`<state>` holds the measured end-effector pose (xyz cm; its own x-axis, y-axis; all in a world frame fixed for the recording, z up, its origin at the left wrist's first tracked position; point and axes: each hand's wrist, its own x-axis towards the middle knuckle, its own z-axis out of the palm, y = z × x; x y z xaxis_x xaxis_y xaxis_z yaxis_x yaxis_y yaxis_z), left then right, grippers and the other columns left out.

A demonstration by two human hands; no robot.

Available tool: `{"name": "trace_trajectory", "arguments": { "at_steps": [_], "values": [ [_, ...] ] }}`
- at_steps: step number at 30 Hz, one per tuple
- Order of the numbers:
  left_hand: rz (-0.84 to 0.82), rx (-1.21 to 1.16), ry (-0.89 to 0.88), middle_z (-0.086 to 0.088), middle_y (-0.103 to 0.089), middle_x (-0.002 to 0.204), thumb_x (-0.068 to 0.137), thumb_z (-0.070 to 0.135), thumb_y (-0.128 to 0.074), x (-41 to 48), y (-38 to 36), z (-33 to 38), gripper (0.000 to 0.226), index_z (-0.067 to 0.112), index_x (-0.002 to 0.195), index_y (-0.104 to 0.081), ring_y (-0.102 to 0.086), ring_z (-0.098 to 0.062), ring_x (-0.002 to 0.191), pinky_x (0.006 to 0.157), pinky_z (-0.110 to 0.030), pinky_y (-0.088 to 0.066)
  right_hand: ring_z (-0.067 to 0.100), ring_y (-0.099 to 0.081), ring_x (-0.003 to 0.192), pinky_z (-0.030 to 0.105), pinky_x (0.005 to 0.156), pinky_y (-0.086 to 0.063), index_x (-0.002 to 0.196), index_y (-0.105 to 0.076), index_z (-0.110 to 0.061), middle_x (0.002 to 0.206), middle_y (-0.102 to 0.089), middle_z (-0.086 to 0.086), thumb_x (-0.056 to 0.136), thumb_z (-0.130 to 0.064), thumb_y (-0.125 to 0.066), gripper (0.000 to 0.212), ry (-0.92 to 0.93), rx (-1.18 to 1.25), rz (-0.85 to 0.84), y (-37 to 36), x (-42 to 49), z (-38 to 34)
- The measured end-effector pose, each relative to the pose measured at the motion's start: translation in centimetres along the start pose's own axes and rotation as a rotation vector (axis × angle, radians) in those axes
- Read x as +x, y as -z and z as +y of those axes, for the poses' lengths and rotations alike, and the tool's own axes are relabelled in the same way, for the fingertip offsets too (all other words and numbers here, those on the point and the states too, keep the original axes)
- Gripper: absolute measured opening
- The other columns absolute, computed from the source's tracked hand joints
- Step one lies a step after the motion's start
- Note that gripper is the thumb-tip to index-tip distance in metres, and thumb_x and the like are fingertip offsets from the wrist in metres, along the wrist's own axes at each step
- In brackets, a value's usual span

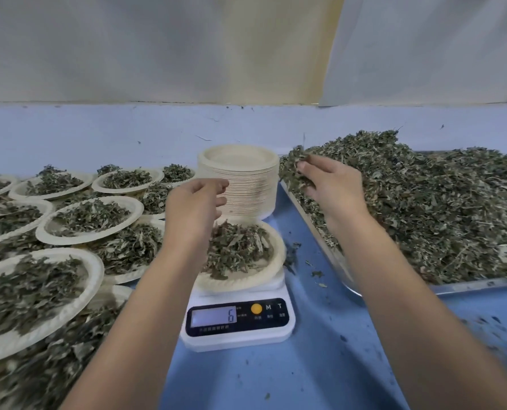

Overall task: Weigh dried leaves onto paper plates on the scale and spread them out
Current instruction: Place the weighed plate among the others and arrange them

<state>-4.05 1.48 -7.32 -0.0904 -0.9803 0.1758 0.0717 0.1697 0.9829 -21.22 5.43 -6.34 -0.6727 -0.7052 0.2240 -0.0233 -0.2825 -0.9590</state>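
Note:
A white digital scale (237,324) stands at the centre of the blue table, its display reading 6. On it sits a paper plate (240,281) holding a mound of dried leaves (237,247). My left hand (194,205) hovers over the plate's left side with fingers loosely curled, holding nothing that I can see. My right hand (329,184) grips a bunch of dried leaves (296,161) at the left edge of the big leaf pile (423,208), above the tray's rim.
A tall stack of empty paper plates (240,179) stands just behind the scale. Several filled plates (89,217) overlap across the left of the table. A metal tray (468,284) holds the pile on the right. Leaf crumbs dot the blue surface (305,365).

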Motion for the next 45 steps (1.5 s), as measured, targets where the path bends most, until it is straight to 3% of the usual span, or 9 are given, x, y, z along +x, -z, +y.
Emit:
{"name": "trace_trajectory", "arguments": {
  "at_steps": [5, 8, 14, 19, 24, 32, 37, 43, 45],
  "values": [
    [-0.014, -0.187, 0.144, 0.0, -0.06, 0.114, 0.097, 0.03, -0.049, 0.9, 1.3, 0.3, 0.021, 0.02, 0.114, -0.056, -0.064, -0.014, 0.096, 0.067, -0.021, -0.052, -0.006, -0.066, 0.068, 0.011, 0.063, -0.051, 0.086, -0.071, -0.021, 0.074, -0.07, -0.015, 0.086, -0.005, -0.066, 0.017, 0.114, -0.085, -0.286, -3.9, -2.6, -0.9],
    [-0.09, -0.31, 0.242, -0.005, -0.057, 0.117, 0.097, 0.04, -0.048, 1.1, 1.3, 0.6, 0.038, 0.018, 0.128, -0.051, -0.061, -0.022, 0.102, 0.075, -0.032, -0.055, -0.002, -0.062, 0.077, 0.011, 0.075, -0.048, 0.1, -0.074, -0.015, 0.084, -0.07, -0.01, 0.086, -0.009, -0.067, 0.017, 0.265, -0.347, -0.363, -5.1, -3.6, -0.2],
    [-0.135, -0.317, 0.218, -0.003, -0.063, 0.089, 0.098, 0.034, -0.047, 1.0, 0.9, 0.7, 0.024, 0.015, 0.089, -0.059, -0.063, -0.02, 0.081, 0.068, -0.033, -0.056, -0.009, -0.053, 0.081, 0.002, 0.071, -0.037, 0.101, -0.075, -0.015, 0.091, -0.072, -0.006, 0.084, -0.006, -0.065, 0.021, 0.465, -0.623, -0.438, -6.3, -5.1, 0.7],
    [-0.146, -0.263, 0.207, -0.007, -0.064, 0.094, 0.098, 0.029, -0.047, 1.1, 0.9, 0.4, 0.023, 0.011, 0.102, -0.061, -0.061, -0.019, 0.078, 0.073, -0.035, -0.053, 0.008, -0.062, 0.089, 0.017, 0.074, -0.045, 0.107, -0.057, -0.026, 0.095, -0.068, -0.007, 0.081, -0.009, -0.069, 0.033, 0.41, -0.611, -0.392, -6.6, -5.2, 1.4],
    [-0.122, -0.169, 0.153, -0.007, -0.062, 0.089, 0.095, 0.002, -0.048, 1.1, 1.0, -0.2, 0.016, 0.008, 0.102, -0.061, -0.058, -0.019, 0.077, 0.071, -0.034, -0.053, 0.003, -0.059, 0.078, 0.006, 0.064, -0.041, 0.114, -0.054, -0.028, 0.085, -0.065, -0.016, 0.079, -0.008, -0.07, 0.043, 0.433, -0.633, -0.406, -6.6, -5.3, 1.7],
    [-0.098, -0.149, 0.113, -0.012, -0.064, 0.091, 0.09, -0.007, -0.053, 1.7, 1.5, -1.0, 0.022, 0.012, 0.09, -0.064, -0.064, -0.021, 0.081, 0.073, -0.03, -0.058, -0.024, -0.049, 0.073, -0.003, 0.066, -0.034, 0.115, -0.058, -0.024, 0.089, -0.065, -0.013, 0.079, -0.004, -0.069, 0.043, 0.437, -0.659, -0.439, -6.1, -4.7, 1.3],
    [-0.004, -0.141, 0.046, -0.007, -0.061, 0.086, 0.089, -0.008, -0.052, 2.1, 1.8, -0.9, 0.027, 0.015, 0.085, -0.065, -0.061, -0.015, 0.074, 0.069, -0.023, -0.056, -0.004, -0.056, 0.079, 0.006, 0.067, -0.041, 0.113, -0.06, -0.024, 0.096, -0.067, -0.01, 0.079, -0.002, -0.068, 0.041, 0.407, -0.685, -0.425, -5.6, -4.4, 0.9],
    [0.046, -0.216, 0.044, -0.014, -0.064, 0.097, 0.09, -0.008, -0.051, 2.5, 2.7, -0.2, 0.024, 0.012, 0.086, -0.065, -0.064, -0.024, 0.089, 0.073, -0.025, -0.057, -0.012, -0.053, 0.082, -0.003, 0.068, -0.04, 0.112, -0.064, -0.022, 0.103, -0.065, -0.011, 0.077, 0.004, -0.068, 0.044, 0.348, -0.733, -0.523, -5.4, -4.4, 0.8],
    [0.057, -0.22, 0.041, -0.014, -0.064, 0.1, 0.09, -0.007, -0.052, 2.5, 2.8, -0.2, 0.023, 0.011, 0.088, -0.065, -0.064, -0.024, 0.093, 0.074, -0.025, -0.057, -0.007, -0.057, 0.083, 0.003, 0.072, -0.044, 0.109, -0.066, -0.026, 0.1, -0.065, -0.014, 0.077, -0.002, -0.072, 0.04, 0.325, -0.737, -0.542, -5.5, -4.5, 0.8]
  ]
}}
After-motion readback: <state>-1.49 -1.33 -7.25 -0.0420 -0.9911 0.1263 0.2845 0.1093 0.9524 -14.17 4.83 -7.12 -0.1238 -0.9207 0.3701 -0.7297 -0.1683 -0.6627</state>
